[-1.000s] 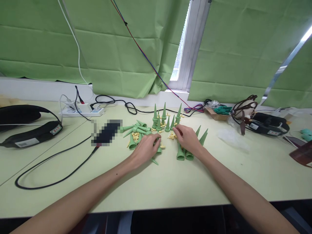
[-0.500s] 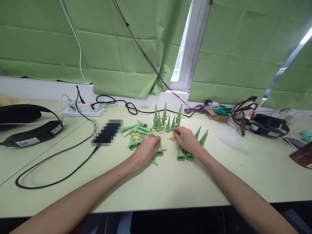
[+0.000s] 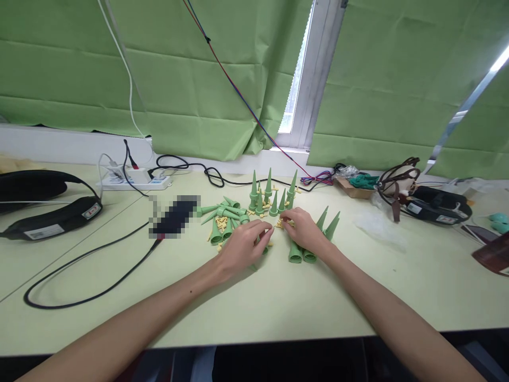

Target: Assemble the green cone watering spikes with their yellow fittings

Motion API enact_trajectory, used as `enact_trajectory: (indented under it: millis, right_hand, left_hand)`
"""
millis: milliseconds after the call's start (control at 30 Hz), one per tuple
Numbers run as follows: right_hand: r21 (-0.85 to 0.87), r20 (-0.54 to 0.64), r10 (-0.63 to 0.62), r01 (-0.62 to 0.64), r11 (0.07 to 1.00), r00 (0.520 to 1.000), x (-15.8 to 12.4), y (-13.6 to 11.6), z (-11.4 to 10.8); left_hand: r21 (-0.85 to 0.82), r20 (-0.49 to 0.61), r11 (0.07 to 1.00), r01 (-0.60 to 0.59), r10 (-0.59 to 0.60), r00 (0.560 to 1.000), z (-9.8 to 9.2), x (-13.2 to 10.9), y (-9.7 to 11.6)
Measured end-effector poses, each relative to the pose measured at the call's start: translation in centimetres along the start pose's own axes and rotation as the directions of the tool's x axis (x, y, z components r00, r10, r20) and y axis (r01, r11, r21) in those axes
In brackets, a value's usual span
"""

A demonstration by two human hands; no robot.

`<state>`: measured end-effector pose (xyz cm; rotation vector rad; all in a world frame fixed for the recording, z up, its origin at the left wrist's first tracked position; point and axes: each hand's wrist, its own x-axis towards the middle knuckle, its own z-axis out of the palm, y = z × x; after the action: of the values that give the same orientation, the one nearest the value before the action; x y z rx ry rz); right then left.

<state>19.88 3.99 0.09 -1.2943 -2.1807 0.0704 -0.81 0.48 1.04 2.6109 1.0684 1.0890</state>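
Observation:
Green plastic cones (image 3: 268, 192) stand in a group at the middle of the pale table (image 3: 278, 302), and more cones (image 3: 222, 213) lie on their sides to the left. Small yellow pieces (image 3: 221, 222) are scattered among them. My left hand (image 3: 240, 248) has its fingers curled over a lying green cone (image 3: 262, 249). My right hand (image 3: 305, 232) rests over two lying cones (image 3: 301, 254), its fingertips pinched together at a small heap of yellow pieces (image 3: 279, 225). What the pinch holds is hidden. Two upright cones (image 3: 328, 224) stand just behind that hand.
A white power strip (image 3: 135, 183) with plugs sits at the back left. A black cable (image 3: 79, 268) loops across the left of the table. Black headset-like devices lie far left (image 3: 51, 223) and far right (image 3: 441, 204). A cardboard tray (image 3: 352, 187) and clear plastic bag (image 3: 377, 223) lie to the right.
My left hand has slid right and forward, its fingers now reaching toward my right hand. My right hand has shifted slightly left, fingertips on the yellow pieces.

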Motion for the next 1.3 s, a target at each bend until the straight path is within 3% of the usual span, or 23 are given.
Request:
enact_trajectory:
  millis: [300, 1100, 1300]
  right_hand:
    - [-0.035, 0.021, -0.003, 0.004, 0.999, 1.0, 0.08, 0.55, 0.58]
    - [-0.061, 0.106, -0.012, 0.018, 0.998, 0.994, 0.17, 0.36, 0.45]
    - [0.029, -0.008, -0.01, 0.01, 1.0, 1.0, -0.07, 0.11, 0.39]
  left_hand:
    - [-0.034, 0.038, 0.997, -0.072, 0.073, 0.997, 0.22, -0.47, 0.07]
    - [-0.007, 0.048, 0.995, -0.1, 0.1, 0.994, 0.05, -0.5, 0.39]
    - [0.0, 0.013, 0.999, -0.055, 0.055, 0.998, 0.15, -0.39, 0.19]
